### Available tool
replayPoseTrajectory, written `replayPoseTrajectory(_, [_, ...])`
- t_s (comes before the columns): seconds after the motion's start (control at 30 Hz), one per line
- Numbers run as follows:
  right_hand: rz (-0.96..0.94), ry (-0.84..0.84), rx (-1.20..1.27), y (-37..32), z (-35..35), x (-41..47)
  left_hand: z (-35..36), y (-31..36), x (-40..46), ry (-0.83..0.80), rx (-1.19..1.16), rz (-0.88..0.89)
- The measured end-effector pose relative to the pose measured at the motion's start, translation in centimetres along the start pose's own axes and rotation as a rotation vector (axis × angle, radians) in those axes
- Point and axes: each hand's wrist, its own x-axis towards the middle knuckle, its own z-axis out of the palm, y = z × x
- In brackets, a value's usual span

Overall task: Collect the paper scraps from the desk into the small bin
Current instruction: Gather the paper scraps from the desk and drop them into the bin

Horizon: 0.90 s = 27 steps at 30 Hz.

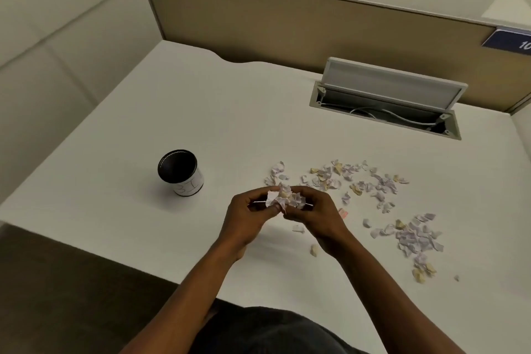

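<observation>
White worktop (172, 112) carries lots of little paper scraps (370, 181), pale purple and yellow, spread out to the right and near the front edge. Both hands are up just above the worktop, close together in the middle. The left hand (247, 218) and the right hand (313, 215) have their fingers (287, 208) curled round a small bunch of scraps (284, 198), squeezing it between them. The small bin (181, 172) is black with a white label, standing upright with its mouth open, off to the left of the hands and not touching them. The step now looks like carrying this bunch over to the bin. To do it well, keep the bunch pressed tight so no bits slip out, move it right over the open top, and only then let go. A few loose bits (314, 250) lie under the hands, so those will need picking up too. Most scraps are still on the worktop.
</observation>
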Motion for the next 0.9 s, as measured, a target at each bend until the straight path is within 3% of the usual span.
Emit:
replayPoseTrajectory(0.5, [-0.051, -0.320, -0.077, -9.2, 15.1, 10.3, -16.1, 6.9, 2.6, 0.285, 0.087, 0.101])
replayPoseTrajectory(0.7, [-0.006, -0.264, -0.393, -8.9, 19.6, 13.8, -19.9, 5.3, 4.5, 0.417, 0.289, 0.027])
replayPoseTrajectory(0.9, [-0.232, -0.283, -0.943, -8.5, 21.7, 14.1, -20.6, 3.0, 5.3, 0.444, 0.698, 0.069])
